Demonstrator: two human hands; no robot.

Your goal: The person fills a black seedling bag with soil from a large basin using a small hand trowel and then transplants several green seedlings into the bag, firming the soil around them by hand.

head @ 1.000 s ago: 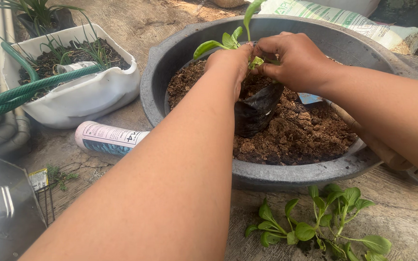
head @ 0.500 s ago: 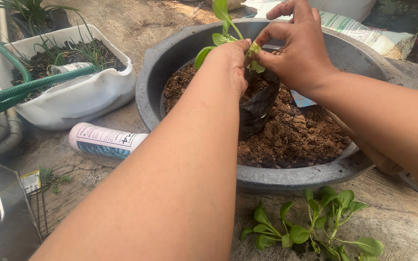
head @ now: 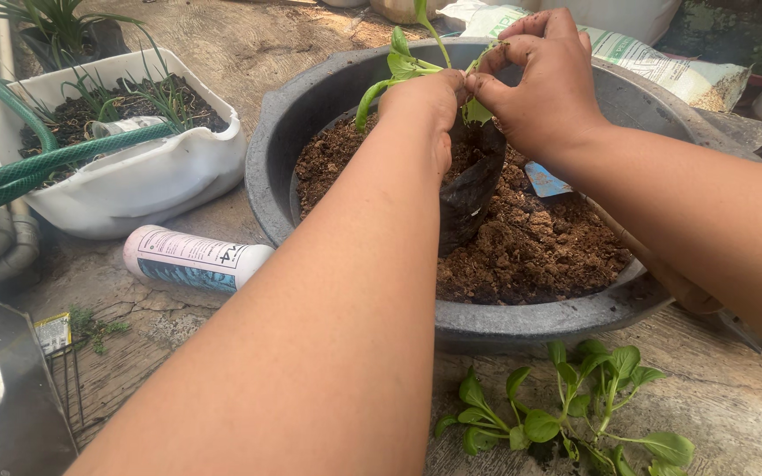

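Note:
A wide grey basin [head: 522, 319] holds brown soil [head: 540, 247]. Standing in the soil is a small black plastic grow bag [head: 469, 194]. My left hand [head: 425, 106] grips the bag's rim on its left side. My right hand [head: 540, 84] pinches a green seedling [head: 407, 63] at the bag's mouth, its leaves sticking up between both hands. The inside of the bag is hidden by my fingers.
Loose green seedlings [head: 566, 414] lie on the ground in front of the basin. A white cylinder [head: 191, 257] lies at the left, near a white planter [head: 143, 181] with a green hose [head: 37, 167]. A trowel with a wooden handle [head: 663, 269] rests in the basin's right side. Printed sacks [head: 654, 62] lie behind.
Both hands and the seedling rose slightly, and my right hand's fingers closed back onto the seedling's leaves. The view shifted a little.

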